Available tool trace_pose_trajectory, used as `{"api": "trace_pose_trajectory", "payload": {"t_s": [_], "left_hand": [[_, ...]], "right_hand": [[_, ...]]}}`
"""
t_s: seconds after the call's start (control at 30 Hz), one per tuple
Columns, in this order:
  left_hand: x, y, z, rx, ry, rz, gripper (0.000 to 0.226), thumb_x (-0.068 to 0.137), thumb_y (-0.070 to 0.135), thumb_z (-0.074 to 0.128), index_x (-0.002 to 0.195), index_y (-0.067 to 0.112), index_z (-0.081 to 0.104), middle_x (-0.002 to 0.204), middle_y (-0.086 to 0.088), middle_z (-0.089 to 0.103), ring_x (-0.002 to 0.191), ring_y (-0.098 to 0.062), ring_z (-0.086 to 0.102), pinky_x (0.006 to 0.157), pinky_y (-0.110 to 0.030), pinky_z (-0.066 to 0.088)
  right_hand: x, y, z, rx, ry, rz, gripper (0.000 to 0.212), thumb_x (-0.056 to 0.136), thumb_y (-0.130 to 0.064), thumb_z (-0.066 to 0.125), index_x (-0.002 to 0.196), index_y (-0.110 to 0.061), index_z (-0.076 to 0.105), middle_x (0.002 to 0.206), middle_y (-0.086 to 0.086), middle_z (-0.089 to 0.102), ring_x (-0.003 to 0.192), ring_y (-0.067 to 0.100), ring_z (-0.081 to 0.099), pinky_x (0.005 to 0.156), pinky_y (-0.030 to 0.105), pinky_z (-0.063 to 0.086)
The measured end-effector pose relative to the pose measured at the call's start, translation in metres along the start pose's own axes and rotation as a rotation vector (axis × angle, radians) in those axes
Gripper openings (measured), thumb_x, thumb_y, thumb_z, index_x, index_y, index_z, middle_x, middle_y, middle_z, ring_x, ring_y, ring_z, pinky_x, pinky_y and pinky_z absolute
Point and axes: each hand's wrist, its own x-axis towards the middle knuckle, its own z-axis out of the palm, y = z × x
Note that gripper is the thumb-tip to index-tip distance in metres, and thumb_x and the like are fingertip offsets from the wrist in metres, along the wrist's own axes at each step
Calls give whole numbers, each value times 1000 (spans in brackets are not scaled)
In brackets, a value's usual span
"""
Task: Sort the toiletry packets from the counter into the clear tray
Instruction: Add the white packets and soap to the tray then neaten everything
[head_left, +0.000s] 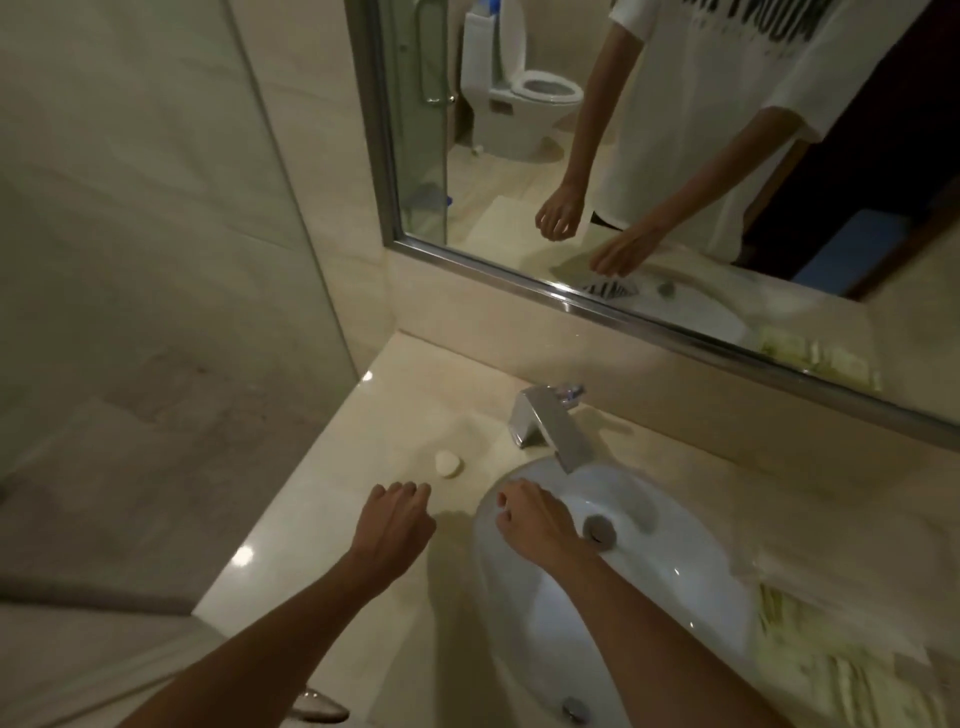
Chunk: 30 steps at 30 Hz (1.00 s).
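My left hand (392, 525) hovers over the beige counter (322, 499) left of the sink, fingers loosely curled, holding nothing. My right hand (535, 519) hangs over the left rim of the white basin (649, 577), fingers bent down and empty. At the far right a blurred clear tray (836, 577) sits on the counter, with several pale green and white toiletry packets (831, 649) in front of it. Whether the packets lie inside the tray or beside it I cannot tell.
A small white soap piece (448, 463) lies on the counter just beyond my left hand. A chrome faucet (550, 423) stands behind the basin. The mirror (675, 156) above reflects both hands. A glass shower wall (156, 260) bounds the left.
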Motion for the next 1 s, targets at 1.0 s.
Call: {"api": "trace_pose_trajectory", "payload": {"t_s": [1.0], "left_hand": [[32, 14, 2, -124, -9, 238, 6, 75, 16, 59, 75, 14, 53, 70, -5, 59, 65, -27, 55, 62, -37, 43]], "right_hand": [[14, -3, 42, -74, 113, 46, 41, 86, -17, 61, 124, -15, 45, 123, 6, 47, 116, 23, 45, 89, 32, 48]]}}
